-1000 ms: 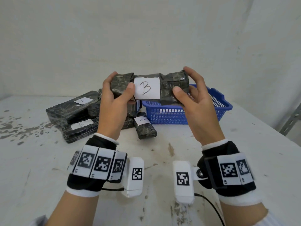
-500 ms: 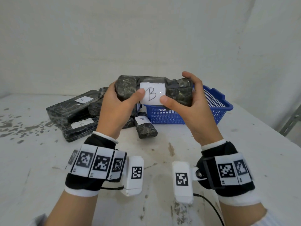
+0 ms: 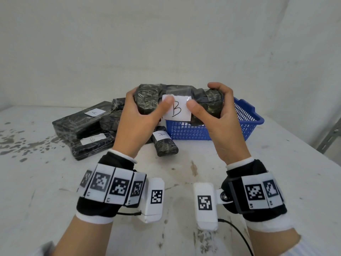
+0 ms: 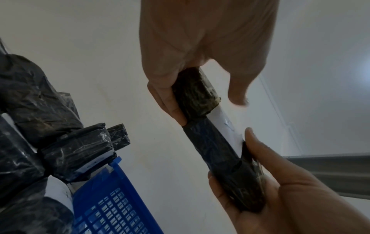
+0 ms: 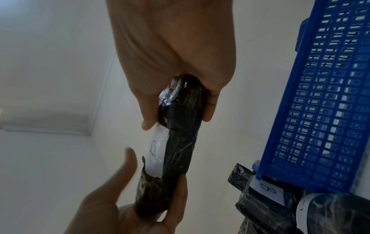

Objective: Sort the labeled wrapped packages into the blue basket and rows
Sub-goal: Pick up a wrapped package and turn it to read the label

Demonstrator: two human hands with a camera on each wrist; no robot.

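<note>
- Package B (image 3: 177, 104), a dark wrapped bar with a white label, was held in the air at the centre of the head view, above the near left corner of the blue basket (image 3: 247, 117).
- Left hand (image 3: 136, 124) gripped its left end, with the thumb lying on the edge of the label; right hand (image 3: 221, 115) gripped its right end, with the fingers curled over the top.
- Both hands were closed on the package, so it stayed level and the letter could be read.
- My judgement: the step was to lower it into the basket. To do this well, it should be kept flat and moved to the right until it was fully over the opening.
- One end hanging over the rim could catch there, so the release should come only when it was low inside.
- Other packages (image 3: 83, 122), with labels A and B, lay in a pile on the desk (image 3: 184, 182) at the left of the basket, one small package A (image 3: 164, 143) just beside its front wall.
</note>
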